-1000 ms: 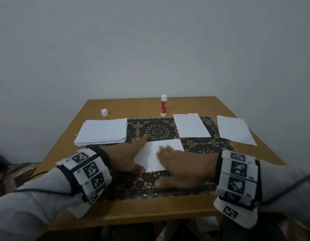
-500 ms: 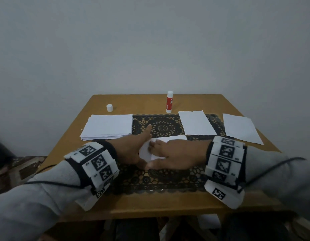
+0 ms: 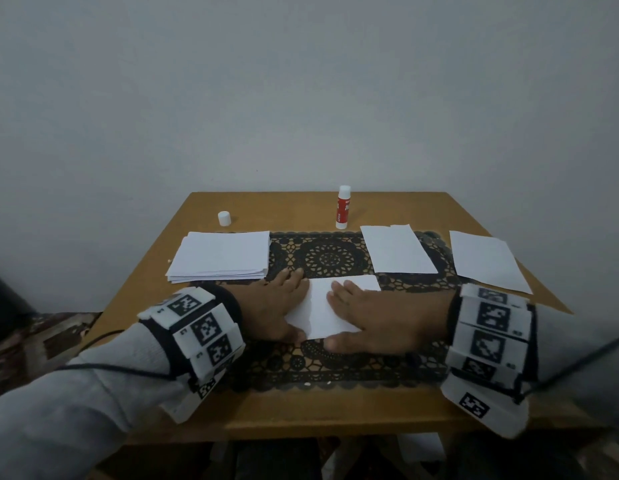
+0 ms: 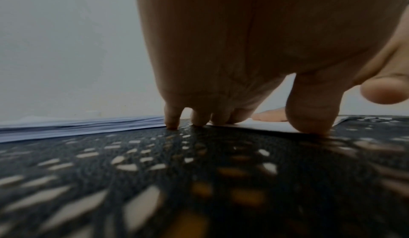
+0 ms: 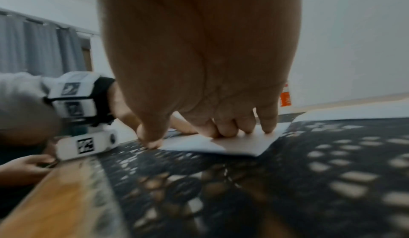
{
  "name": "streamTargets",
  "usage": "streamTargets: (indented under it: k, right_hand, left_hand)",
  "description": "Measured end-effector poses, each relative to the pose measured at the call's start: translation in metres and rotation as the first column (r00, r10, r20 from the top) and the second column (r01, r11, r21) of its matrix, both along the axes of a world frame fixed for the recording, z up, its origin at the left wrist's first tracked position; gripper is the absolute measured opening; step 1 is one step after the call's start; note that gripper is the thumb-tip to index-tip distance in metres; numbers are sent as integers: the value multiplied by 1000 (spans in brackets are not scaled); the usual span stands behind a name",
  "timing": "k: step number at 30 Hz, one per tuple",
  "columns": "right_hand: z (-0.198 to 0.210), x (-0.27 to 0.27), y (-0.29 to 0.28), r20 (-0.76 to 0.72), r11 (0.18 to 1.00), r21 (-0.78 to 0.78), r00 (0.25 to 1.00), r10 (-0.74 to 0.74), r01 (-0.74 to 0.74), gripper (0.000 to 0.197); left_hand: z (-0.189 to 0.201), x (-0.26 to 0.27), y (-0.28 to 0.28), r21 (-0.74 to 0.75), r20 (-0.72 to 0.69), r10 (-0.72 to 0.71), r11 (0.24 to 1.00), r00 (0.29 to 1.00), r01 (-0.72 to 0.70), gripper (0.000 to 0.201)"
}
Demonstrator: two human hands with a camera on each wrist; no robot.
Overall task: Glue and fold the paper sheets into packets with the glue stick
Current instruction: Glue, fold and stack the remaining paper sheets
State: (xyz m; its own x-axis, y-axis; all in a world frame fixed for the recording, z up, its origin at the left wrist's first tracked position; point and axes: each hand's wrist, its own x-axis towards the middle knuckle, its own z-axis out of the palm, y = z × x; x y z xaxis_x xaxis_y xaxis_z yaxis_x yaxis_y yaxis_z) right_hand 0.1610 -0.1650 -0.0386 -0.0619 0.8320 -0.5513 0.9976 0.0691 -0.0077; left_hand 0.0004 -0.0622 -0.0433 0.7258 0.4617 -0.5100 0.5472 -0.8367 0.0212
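White folded sheet (image 3: 330,311) pinned flat under left hand (image 3: 270,308), right hand (image 3: 377,318), fingers straight; mat (image 3: 322,370) bare toward near edge.

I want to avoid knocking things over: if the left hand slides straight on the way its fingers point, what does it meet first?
Probably nothing nearby: the left hand points over the bare lace mat; the glue stick stands farther along, roughly.

Head view high above the table (image 3: 301,414); wrist views low, close, sharing the mat (image 3: 322,258).

Bare mat (image 3: 322,258) between paper stack (image 3: 221,254) and folded sheets (image 3: 398,251); glue stick (image 3: 343,207) stands behind.
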Motion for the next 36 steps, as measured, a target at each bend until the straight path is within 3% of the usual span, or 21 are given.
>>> streamTargets:
  k: [3, 9, 14, 19, 24, 29, 33, 36]
  right_hand:
    - [6, 16, -2, 28, 998, -14, 998, -52, 53, 88]
    - [-1, 32, 1, 48, 997, 12, 995, -83, 82, 79]
    - [-5, 37, 1, 17, 995, 24, 996, -92, 92, 77]
    - [-5, 37, 1, 22, 995, 31, 996, -92, 91, 78]
    - [-7, 37, 0, 16, 995, 41, 996, -89, 88, 77]
    - [-7, 37, -1, 9, 995, 45, 996, -88, 87, 77]
    - [-9, 39, 0, 2, 995, 52, 996, -90, 90, 77]
    - [-8, 37, -1, -22, 993, 69, 995, -99, 100, 78]
  left_hand:
    - [-4, 0, -1, 17, -30, -15, 1000, 999, 16, 88]
    - [-1, 2, -12, -85, 26, -139, 986, 990, 141, 76]
    - [-10, 0, 0, 131, -43, 49, 990, 998, -43, 82]
    - [1, 3, -14, -103, 17, -115, 988, 993, 117, 80]
    - [-8, 3, -10, 87, -36, 15, 996, 999, -12, 82]
    - [1, -1, -8, -183, 66, -127, 974, 990, 137, 83]
    - [-5, 5, -9, -5, 6, -16, 1000, 1000, 16, 82]
    - [-6, 7, -6, 29, 37, 70, 997, 997, -71, 76]
